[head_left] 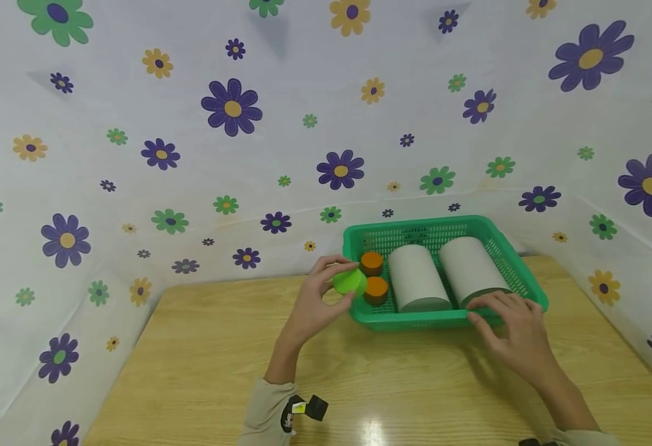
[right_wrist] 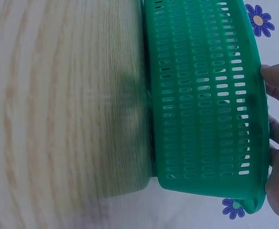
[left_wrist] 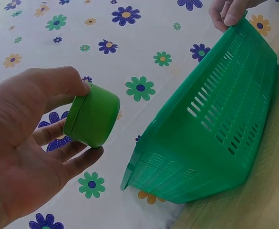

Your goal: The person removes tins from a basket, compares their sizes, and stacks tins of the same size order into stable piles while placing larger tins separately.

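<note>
My left hand [head_left: 316,305] pinches a small round light-green lidded container [head_left: 349,282] between thumb and fingers, at the left side of a green plastic basket [head_left: 409,319]. In the left wrist view the container [left_wrist: 95,117] is tilted, and the left hand [left_wrist: 32,129] holds it apart from the basket [left_wrist: 196,157]. My right hand [head_left: 512,331] grips the basket's front rim near its right corner, with fingers over the edge. Inside the basket lie two orange round containers [head_left: 375,291] at the left and two large white cylinders [head_left: 418,279] on their sides.
The basket stands on a wooden table [head_left: 220,359], toward its back right. Behind and on both sides rises a white sheet [head_left: 281,148] printed with purple, green and yellow flowers. A strap with a small black device [head_left: 303,409] is on the left wrist.
</note>
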Tool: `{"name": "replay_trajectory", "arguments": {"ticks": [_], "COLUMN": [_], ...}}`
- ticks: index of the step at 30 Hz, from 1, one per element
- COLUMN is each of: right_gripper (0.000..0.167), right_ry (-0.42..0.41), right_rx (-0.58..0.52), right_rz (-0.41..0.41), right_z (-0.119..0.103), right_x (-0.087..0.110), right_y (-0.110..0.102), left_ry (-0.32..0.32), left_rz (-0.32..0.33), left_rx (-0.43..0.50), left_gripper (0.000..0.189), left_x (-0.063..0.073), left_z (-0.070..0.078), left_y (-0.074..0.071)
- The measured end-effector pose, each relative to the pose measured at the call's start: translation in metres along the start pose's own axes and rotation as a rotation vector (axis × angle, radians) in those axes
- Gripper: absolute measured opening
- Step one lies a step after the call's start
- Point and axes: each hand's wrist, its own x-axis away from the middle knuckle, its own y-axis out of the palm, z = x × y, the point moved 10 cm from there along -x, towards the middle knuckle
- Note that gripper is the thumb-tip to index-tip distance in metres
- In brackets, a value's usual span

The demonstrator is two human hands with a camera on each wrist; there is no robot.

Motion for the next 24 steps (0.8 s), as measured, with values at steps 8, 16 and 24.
{"name": "replay_trajectory", "arguments": {"ticks": [8,16,24], "right_gripper": [0.02,0.02,0.021], "right_ry": [0.003,0.008,0.003], "right_rx": [0.003,-0.005,-0.004], "right_rz": [0.004,0.0,0.002], "right_z": [0.0,-0.001,-0.003], "right_x": [0.0,0.001,-0.001], "right_y": [0.0,-0.001,-0.001], "left_ry": [0.0,-0.038,-0.039], "left_rz": [0.056,0.128,0.212], "left_rx": [-0.118,-0.156,-0.188], "left_gripper": [0.044,0.042,0.039], "left_x": [0.006,0.012,0.017], "left_z": [-0.005,-0.018,-0.031], "left_y": [-0.013,-0.033,-0.056]}}
